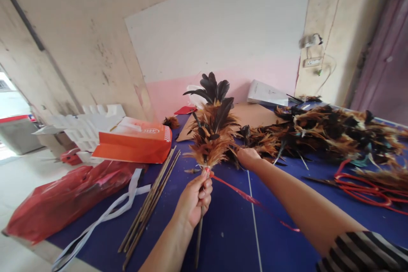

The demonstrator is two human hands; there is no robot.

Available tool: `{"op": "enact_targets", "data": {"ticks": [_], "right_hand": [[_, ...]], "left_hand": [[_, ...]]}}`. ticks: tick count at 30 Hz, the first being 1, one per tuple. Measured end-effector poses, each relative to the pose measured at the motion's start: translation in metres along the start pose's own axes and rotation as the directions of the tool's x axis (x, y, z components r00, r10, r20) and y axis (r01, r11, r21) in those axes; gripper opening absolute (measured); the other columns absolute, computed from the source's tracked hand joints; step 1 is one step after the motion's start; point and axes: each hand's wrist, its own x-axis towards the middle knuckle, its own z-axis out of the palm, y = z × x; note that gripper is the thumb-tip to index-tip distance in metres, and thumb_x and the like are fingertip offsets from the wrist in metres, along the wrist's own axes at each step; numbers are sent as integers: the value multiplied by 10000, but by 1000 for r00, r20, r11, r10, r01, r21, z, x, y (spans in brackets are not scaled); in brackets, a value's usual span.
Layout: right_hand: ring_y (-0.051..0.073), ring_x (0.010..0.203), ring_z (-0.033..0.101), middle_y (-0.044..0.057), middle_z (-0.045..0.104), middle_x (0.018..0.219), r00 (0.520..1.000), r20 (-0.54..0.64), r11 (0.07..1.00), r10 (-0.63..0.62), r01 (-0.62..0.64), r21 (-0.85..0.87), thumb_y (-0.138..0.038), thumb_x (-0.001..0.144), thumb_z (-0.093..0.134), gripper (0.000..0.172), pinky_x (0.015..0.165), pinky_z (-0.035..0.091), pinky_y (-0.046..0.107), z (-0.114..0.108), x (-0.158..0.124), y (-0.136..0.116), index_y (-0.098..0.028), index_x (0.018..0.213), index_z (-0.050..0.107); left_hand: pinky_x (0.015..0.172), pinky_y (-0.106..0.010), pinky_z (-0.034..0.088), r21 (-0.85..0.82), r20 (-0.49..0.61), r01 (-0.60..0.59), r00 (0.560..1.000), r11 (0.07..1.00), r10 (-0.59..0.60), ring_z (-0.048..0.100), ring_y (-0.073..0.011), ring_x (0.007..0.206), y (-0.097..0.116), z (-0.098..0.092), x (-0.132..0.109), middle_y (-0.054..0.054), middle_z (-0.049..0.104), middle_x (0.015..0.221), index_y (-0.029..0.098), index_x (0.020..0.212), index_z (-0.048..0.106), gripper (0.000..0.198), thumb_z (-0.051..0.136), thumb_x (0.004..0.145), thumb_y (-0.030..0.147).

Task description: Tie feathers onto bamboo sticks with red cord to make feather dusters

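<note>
L hand (pixel 195 199) closed round stick (pixel 199 240) of upright brown-and-blk feather duster (pixel 212 138), mid-view above blue table (pixel 231 233); red ribbon (pixel 251 199) trails R. R hand (pixel 249 158) at L end of feather pile (pixel 321 131), fingers mostly hidden; can't tell if gripping.

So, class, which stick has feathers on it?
The stick held in the left hand; the other sticks lie bare on the blue table.
</note>
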Motion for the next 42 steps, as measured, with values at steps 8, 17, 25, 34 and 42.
{"op": "enact_targets", "data": {"ticks": [8, 17, 25, 34, 42], "right_hand": [[201, 897, 585, 95, 599, 994, 970, -242, 999, -6, 15, 35, -178, 859, 396, 260, 701, 423, 262, -30, -52, 11, -198, 947, 640], [134, 557, 569, 15, 630, 652, 718, -409, 291, 563, 292, 911, -334, 688, 673, 214, 518, 441, 250, -89, -121, -24, -183, 838, 652], [133, 600, 612, -9, 622, 610, 898, -47, -409, 438, 246, 879, -309, 624, 736, 228, 628, 470, 260, -57, -122, -91, -175, 691, 564], [98, 530, 436, -22, 544, 564, 872, -124, -21, 474, 151, 988, -363, 659, 682, 230, 529, 358, 228, -11, -103, -97, -168, 628, 565], [120, 556, 452, 5, 564, 578, 921, -176, 187, 347, 116, 975, -389, 741, 574, 261, 529, 360, 232, -15, -106, -97, -158, 625, 605]], "left_hand": [[292, -91, 151, 78, -33, -44, 998, 996, 47, 269, 26, 355, -6, 2, -2, 56, 430, 571, 91, 807, 620, 210, 665, 722, 278], [297, -105, 127, 178, -121, -35, 991, 983, 57, 259, 26, 348, -16, 8, -3, 54, 456, 557, 109, 785, 637, 252, 699, 673, 326], [309, -117, 147, 237, -168, -98, 976, 966, 140, 289, 11, 354, -21, 15, -6, 47, 481, 533, 119, 677, 608, 274, 732, 612, 354], [334, -147, 146, 375, -154, -211, 946, 903, 285, 277, -15, 358, -27, 23, -13, 61, 413, 472, 130, 578, 535, 341, 674, 656, 431], [349, -153, 154, 418, -132, -261, 930, 871, 342, 306, -27, 376, -29, 24, -15, 62, 405, 472, 136, 619, 561, 310, 674, 661, 421]]}}
